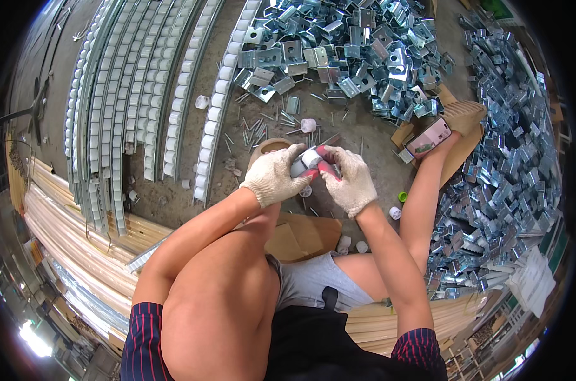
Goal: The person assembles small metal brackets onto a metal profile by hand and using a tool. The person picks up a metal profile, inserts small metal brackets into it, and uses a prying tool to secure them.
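Both my hands wear cream knit gloves with reddish fingertips and meet in the middle of the view. My left hand [275, 173] is closed round a small grey metal bracket [298, 167]. In this bracket sits a white plastic roller [311, 157], partly hidden by fingers. My right hand [350, 180] pinches the roller from the other side, its fingertips bent against it. Just beyond them, another white roller [308, 125] rests on the floor among loose metal pins [257, 131].
Long metal rails lined with white rollers [213, 120] lie at the left. Heaped metal brackets [338, 51] fill the far side, and a larger pile [497, 190] spreads along the right. A phone [429, 138] leans by my foot. Cardboard [304, 236] lies under my legs.
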A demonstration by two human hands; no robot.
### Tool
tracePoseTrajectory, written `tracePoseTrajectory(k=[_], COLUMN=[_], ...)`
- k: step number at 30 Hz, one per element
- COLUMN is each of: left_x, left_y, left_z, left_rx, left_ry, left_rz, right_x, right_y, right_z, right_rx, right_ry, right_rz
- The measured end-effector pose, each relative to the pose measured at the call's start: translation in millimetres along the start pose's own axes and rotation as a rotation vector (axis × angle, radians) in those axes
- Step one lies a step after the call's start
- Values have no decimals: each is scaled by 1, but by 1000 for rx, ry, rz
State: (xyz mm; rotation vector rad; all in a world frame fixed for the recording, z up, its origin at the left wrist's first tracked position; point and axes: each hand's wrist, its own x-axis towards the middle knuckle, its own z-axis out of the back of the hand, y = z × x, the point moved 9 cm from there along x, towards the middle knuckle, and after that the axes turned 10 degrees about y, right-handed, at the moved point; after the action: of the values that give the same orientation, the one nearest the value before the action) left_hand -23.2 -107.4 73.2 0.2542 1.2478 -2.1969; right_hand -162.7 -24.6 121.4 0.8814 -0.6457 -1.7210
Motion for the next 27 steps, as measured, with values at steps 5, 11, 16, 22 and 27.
tracePoseTrajectory(k=[5,11,16,22,27], left_x=[-4,-3,-8,-6,-1], left_y=[-3,-1,-14,-6,-4], left_z=[1,-4,1,-1,-3], left_rx=[29,76,106,82,85], left_ry=[-24,-7,13,0,14], left_rz=[-18,-54,-73,-91,-115], right_x=[-13,-16,-14,0,8], right_y=[15,10,18,29,19], right_z=[0,-5,-5,-6,0], right_rx=[-140,-59,-171,-263,-272], right_ry=[-150,-216,-194,98,167], right_rz=[252,213,253,282,271])
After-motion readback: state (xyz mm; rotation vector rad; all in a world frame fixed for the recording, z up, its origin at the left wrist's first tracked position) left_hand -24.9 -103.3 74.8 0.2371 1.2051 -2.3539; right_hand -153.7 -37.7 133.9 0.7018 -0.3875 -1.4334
